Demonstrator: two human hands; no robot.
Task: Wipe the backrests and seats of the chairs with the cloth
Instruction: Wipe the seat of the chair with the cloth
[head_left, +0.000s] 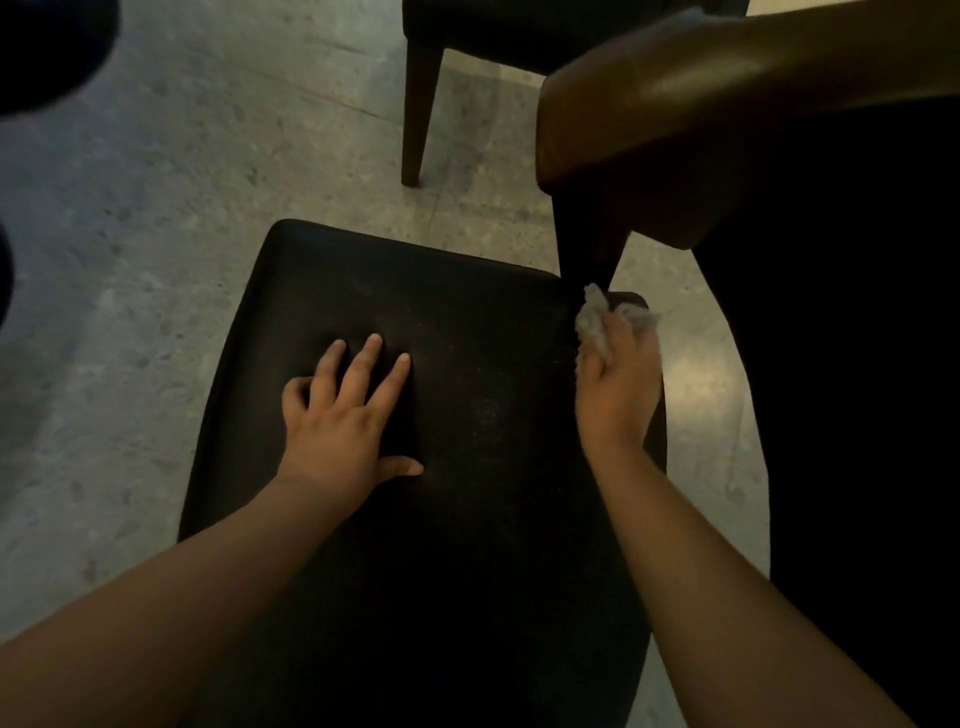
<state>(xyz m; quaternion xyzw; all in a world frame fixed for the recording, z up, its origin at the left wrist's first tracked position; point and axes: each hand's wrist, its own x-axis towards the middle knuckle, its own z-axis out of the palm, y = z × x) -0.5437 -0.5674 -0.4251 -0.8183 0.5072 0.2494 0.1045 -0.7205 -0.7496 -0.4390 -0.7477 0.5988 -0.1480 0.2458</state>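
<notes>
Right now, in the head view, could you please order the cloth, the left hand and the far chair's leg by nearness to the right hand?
1. cloth: gripped in the right hand.
2. left hand: flat on the seat, leftward.
3. far chair's leg: beyond the seat.

The one head-worn wide-angle camera looks steeply down and a little forward from close above the black chair seat (467, 519), which fills the middle of the frame, the left hand (337, 421) and right hand (615, 389) reaching in from the bottom edge, speckled floor (156, 260) at left.
</notes>
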